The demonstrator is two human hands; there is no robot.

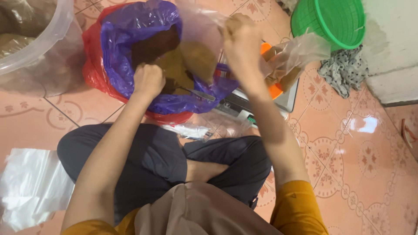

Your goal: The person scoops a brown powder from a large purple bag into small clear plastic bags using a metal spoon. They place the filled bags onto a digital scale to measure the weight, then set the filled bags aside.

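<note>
The person sits cross-legged on the tiled floor (pixel 370 143), filling a small clear bag (pixel 198 43) with brown powder (pixel 172 58) from a purple-lined sack (pixel 126 32) at 12 o'clock. The step in hand looks like scooping: the left hand (pixel 148 80) is fisted tight round the handle of a metal spoon (pixel 198 93) inside the sack, while the right hand (pixel 239 41) pinches the clear bag's mouth, fingers clamped on the plastic (the bag already holds some powder). The next move, I judge, calls for lifting the spoon level to that opening without spilling.

At 1 o'clock a scale (pixel 261 102) carries an orange dish (pixel 274 89) and a second filled bag (pixel 291 58), just beside the right forearm and easy to knock. A green basket (pixel 335 21) and a grey cloth (pixel 344 72) lie at 2 o'clock, a big clear tub (pixel 39 48) at 10 o'clock, and a stack of empty bags (pixel 30 187) at 8 o'clock.
</note>
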